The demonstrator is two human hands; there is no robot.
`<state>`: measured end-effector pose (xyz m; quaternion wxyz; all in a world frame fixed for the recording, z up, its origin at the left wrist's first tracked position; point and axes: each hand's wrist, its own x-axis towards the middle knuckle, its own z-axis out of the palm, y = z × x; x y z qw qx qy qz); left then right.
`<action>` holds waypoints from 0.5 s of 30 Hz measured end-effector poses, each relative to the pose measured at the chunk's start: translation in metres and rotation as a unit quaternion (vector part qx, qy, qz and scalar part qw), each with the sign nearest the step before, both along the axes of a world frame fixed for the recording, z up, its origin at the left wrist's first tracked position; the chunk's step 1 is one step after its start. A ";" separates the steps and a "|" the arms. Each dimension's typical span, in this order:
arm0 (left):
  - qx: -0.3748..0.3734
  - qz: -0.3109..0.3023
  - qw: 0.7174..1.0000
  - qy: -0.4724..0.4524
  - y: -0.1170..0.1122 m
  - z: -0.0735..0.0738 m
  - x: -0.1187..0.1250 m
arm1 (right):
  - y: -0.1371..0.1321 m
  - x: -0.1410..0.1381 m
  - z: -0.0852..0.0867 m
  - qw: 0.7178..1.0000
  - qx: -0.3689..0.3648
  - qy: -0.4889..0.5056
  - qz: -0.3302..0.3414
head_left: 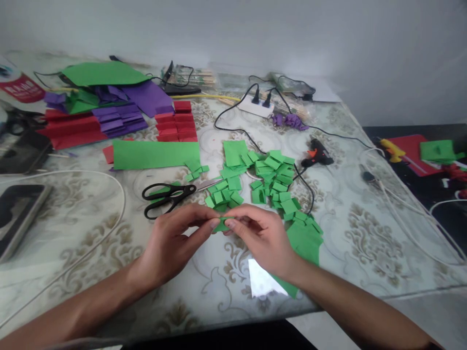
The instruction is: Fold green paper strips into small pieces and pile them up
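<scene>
Between the thumbs and fingers of both hands sits a small piece of green paper (221, 225), partly covered by the fingertips. My left hand (178, 238) pinches its left end, and my right hand (260, 238) pinches the right end. Just beyond my left hand lie black-handled scissors (170, 194), their blades pointing toward the green scraps. A heap of small folded green paper pieces (279, 180) spreads out in front of my right hand. A larger green sheet (304, 243) lies partly behind my right wrist.
A green strip (156, 154), red folded paper (177, 124) and purple folded paper (120, 118) lie at the back left. A glue gun (316, 153) and a white power strip (256, 105) with black cords stand to the right. A phone (22, 214) lies far left; a white cable (122, 194) crosses nearby.
</scene>
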<state>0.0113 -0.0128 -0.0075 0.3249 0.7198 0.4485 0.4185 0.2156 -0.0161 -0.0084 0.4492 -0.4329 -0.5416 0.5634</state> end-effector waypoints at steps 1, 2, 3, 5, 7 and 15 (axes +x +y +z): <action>-0.007 0.007 1.000 -0.004 0.000 0.000 0.000 | 0.000 0.000 0.000 1.000 -0.003 0.000 0.003; -0.016 0.012 1.000 -0.007 0.000 0.001 0.000 | 0.000 0.000 0.001 1.000 -0.007 0.001 0.006; -0.023 0.014 1.000 -0.010 0.000 0.001 0.000 | 0.001 0.000 0.001 1.000 -0.011 0.005 0.008; -0.032 0.015 0.999 -0.011 0.000 0.002 0.000 | 0.001 0.000 0.001 1.000 -0.019 0.020 0.009; -0.027 0.013 1.000 -0.007 0.000 0.001 0.000 | 0.002 -0.001 0.001 0.999 -0.023 0.033 0.004; 0.009 -0.001 1.000 0.009 0.000 -0.002 0.001 | 0.003 0.001 0.002 1.000 -0.009 -0.009 -0.001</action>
